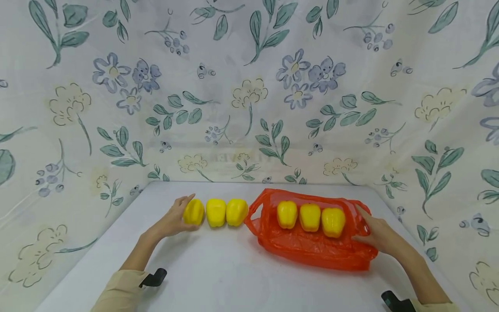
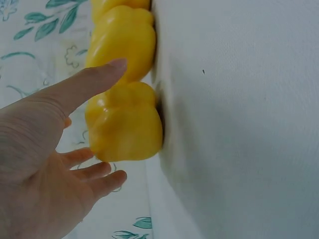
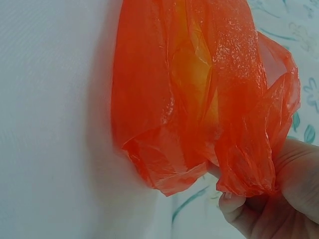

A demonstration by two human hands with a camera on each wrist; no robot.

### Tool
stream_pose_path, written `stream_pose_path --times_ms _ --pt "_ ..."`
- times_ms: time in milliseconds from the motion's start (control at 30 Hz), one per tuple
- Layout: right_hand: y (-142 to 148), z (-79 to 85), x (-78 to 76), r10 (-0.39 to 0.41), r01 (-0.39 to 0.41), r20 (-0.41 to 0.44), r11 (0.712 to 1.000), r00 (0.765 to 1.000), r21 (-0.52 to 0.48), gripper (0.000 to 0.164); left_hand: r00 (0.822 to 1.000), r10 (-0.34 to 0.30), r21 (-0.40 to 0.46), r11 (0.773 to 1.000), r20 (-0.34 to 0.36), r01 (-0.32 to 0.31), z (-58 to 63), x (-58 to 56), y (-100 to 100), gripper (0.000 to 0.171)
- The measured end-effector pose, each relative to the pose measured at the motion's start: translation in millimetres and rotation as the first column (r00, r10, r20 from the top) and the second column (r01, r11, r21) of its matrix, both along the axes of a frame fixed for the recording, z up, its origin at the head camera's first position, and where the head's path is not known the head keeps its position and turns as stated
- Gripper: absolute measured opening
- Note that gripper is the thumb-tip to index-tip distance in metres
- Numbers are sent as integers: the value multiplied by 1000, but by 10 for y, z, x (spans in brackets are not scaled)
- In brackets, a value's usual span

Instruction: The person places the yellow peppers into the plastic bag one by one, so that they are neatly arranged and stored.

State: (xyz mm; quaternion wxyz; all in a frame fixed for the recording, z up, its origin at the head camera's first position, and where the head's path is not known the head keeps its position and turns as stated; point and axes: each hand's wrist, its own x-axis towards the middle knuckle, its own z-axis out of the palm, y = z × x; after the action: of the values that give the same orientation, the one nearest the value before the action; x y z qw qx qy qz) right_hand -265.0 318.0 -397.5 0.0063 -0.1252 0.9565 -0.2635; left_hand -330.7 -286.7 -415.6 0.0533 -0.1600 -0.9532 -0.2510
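White table (image 1: 218,273) | floral backdrop (image 1: 234,143) behind | red bag (image 1: 308,250) beside three peppers (image 1: 216,212)

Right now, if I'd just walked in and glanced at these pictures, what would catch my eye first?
Probably the bright red plastic bag right of centre on the white table, with three peppers in it and the right hand gripping its right end. Then the row of yellow peppers to its left, the left hand at the far-left one, and the flowery backdrop behind everything.
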Motion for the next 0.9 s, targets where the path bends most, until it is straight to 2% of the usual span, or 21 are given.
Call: stream_pose_path --times_ms 167,433,900 --pt "-4 -1 3 -7 7 2 1000 1000 -1 99 1000 5 -12 1000 10 -5 -6 -37 -24 104" --pt "-3 -4 -2 -15 15 10 1000 1000 7 100 994 -4 9 1000 112 3 -66 -96 -89 102" --pt "-4 -8 4 1 -1 -20 1000 1000 -1 98 990 -9 -7 1000 138 10 -81 -64 -87 92"
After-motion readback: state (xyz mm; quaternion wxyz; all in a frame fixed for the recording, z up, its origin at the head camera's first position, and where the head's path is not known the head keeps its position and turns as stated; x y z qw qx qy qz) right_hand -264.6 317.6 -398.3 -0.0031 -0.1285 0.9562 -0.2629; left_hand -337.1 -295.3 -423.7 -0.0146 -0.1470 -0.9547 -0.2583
